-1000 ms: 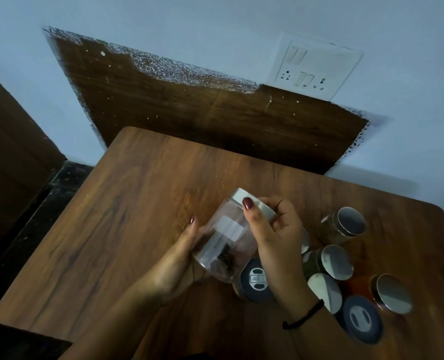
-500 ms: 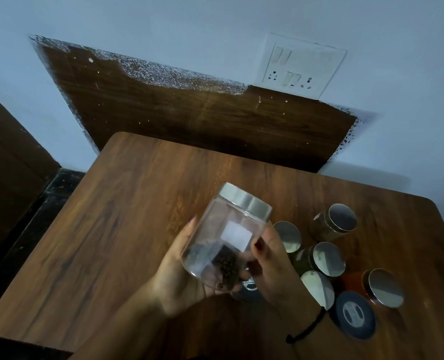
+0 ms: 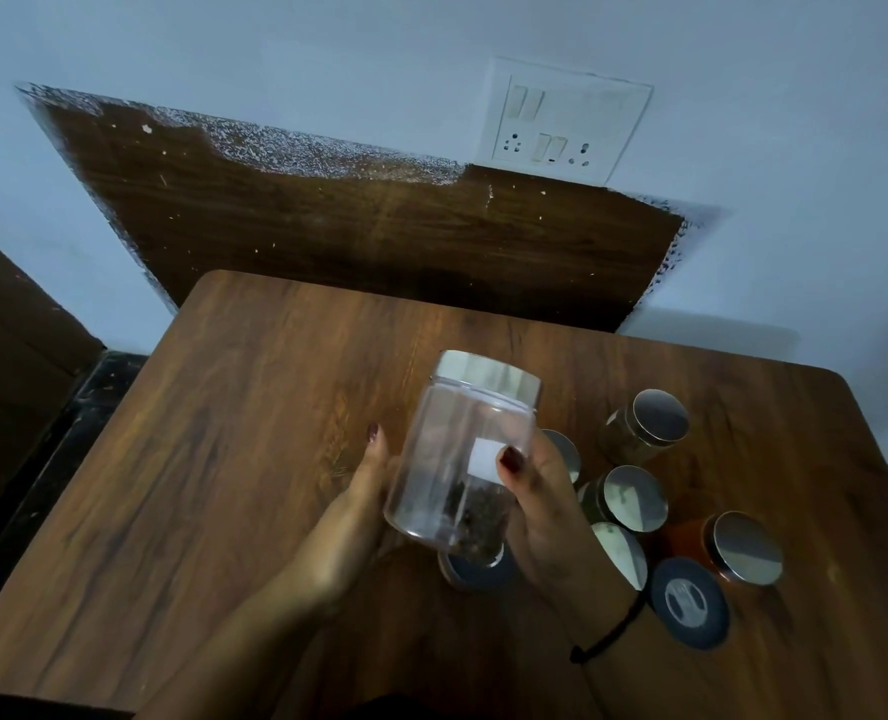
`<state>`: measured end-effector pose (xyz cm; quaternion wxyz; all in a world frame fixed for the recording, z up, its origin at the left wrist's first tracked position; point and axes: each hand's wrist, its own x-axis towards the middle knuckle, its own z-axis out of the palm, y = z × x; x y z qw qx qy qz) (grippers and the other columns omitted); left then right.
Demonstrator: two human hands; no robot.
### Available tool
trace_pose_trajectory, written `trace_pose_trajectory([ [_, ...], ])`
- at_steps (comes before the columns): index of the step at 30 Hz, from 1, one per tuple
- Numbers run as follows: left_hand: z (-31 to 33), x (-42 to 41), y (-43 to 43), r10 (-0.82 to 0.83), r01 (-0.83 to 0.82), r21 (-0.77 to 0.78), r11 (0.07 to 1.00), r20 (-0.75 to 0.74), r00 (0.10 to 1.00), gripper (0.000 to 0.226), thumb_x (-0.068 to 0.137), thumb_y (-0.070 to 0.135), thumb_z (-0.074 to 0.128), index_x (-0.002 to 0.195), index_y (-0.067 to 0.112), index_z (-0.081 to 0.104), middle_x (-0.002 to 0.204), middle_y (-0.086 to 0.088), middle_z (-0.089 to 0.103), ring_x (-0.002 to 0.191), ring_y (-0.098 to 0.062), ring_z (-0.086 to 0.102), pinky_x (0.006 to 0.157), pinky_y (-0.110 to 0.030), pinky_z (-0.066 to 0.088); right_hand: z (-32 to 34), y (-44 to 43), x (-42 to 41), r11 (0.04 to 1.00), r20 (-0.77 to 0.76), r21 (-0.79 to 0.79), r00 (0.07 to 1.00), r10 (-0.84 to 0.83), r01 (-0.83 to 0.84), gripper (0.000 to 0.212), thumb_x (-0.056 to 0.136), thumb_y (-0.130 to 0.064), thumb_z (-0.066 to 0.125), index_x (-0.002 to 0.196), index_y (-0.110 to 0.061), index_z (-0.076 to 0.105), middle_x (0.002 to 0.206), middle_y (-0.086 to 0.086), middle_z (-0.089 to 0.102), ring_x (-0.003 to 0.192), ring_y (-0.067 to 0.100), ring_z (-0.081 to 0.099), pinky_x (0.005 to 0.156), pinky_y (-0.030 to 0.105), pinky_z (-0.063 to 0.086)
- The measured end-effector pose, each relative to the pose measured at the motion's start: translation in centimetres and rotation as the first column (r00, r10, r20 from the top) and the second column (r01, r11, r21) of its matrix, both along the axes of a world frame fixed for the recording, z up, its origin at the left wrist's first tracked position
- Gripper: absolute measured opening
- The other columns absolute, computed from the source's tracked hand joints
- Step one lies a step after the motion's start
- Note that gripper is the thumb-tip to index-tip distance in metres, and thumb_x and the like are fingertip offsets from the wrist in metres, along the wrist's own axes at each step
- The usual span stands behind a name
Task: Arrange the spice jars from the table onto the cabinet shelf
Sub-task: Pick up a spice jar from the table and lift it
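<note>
Here, a clear spice jar (image 3: 457, 459) is held tilted above the bench (image 3: 224, 459).
Left hand (image 3: 351, 511) and right hand (image 3: 548, 511) both grasp its sides; the other jars (image 3: 634, 498) stand on the bench just right of it.

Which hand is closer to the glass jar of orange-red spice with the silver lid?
Right. The right hand, holding the big clear plastic jar, is left of the orange-red spice jar; the left hand holds the clear jar's other side, farther left.
</note>
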<state>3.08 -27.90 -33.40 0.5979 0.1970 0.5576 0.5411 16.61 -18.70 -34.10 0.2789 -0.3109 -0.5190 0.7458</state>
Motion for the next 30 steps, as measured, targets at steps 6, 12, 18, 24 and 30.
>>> trace_pose_trajectory([
  [6, -0.2, -0.1, 0.6, 0.086, -0.085, 0.014, 0.996, -0.133, 0.987, 0.08, 0.089, 0.069, 0.02, 0.124, 0.01, 0.061, 0.115, -0.011, 0.072, 0.11, -0.029, 0.068, 0.092, -0.041, 0.056, -0.1, 0.7, 0.7, 0.996, 0.005, 0.01, 0.996, -0.085, 0.084, 0.091, 0.063, -0.068, 0.078, 0.129, -0.011, 0.051, 0.124, 0.018, 0.063, 0.114, 0.036, 0.063, 0.091, 0.06, 0.053],
  [12, 0.8, 0.8, 0.7, 0.062, -0.058, 0.062, 0.996, -0.062, 0.996, 0.081, 0.084, 0.069, 0.022, 0.132, 0.014, 0.057, 0.117, -0.005, 0.073, 0.11, -0.02, 0.069, 0.095, -0.044, 0.052, -0.6, 0.8, 1.6, 0.992, 0.078, 0.055, 0.99, -0.117, 0.113, 0.097, 0.058, -0.072, 0.078, 0.128, -0.01, 0.052, 0.121, 0.018, 0.063, 0.111, 0.034, 0.065, 0.087, 0.049, 0.057],
  [18, -1.0, 2.3, 2.3, 0.036, -0.055, -0.079, 0.995, -0.221, 0.975, 0.013, 0.098, 0.044, 0.055, 0.102, 0.054, 0.063, 0.106, 0.016, 0.073, 0.094, -0.007, 0.072, 0.073, -0.033, 0.057, -0.6, 0.4, 3.3, 0.983, 0.197, 0.089, 0.965, -0.175, 0.16, 0.058, 0.089, -0.066, 0.048, 0.101, -0.013, 0.066, 0.091, 0.0, 0.074, 0.084, 0.006, 0.071, 0.069, 0.016, 0.054],
  [24, 1.1, 4.4, 0.5, -0.065, 0.067, 0.006, 0.998, -0.172, 0.983, 0.053, 0.077, 0.056, 0.053, 0.124, 0.034, 0.049, 0.105, 0.017, 0.073, 0.098, -0.006, 0.071, 0.069, -0.023, 0.057, -0.7, -0.3, 4.8, 0.977, 0.214, 0.1, 0.955, -0.205, 0.187, 0.047, 0.094, -0.055, 0.045, 0.112, -0.017, 0.065, 0.102, 0.002, 0.073, 0.093, 0.011, 0.071, 0.071, 0.018, 0.055],
  [30, 1.7, 5.8, 1.0, -0.002, 0.005, 0.025, 1.0, -0.129, 0.992, 0.057, 0.075, 0.05, 0.058, 0.124, 0.021, 0.056, 0.106, 0.004, 0.075, 0.097, -0.018, 0.074, 0.081, -0.041, 0.059, -0.7, -0.7, 5.5, 0.956, 0.18, 0.192, 0.95, -0.255, 0.22, 0.034, 0.093, -0.046, 0.045, 0.11, -0.026, 0.066, 0.103, -0.004, 0.073, 0.096, 0.013, 0.071, 0.077, 0.026, 0.058],
])
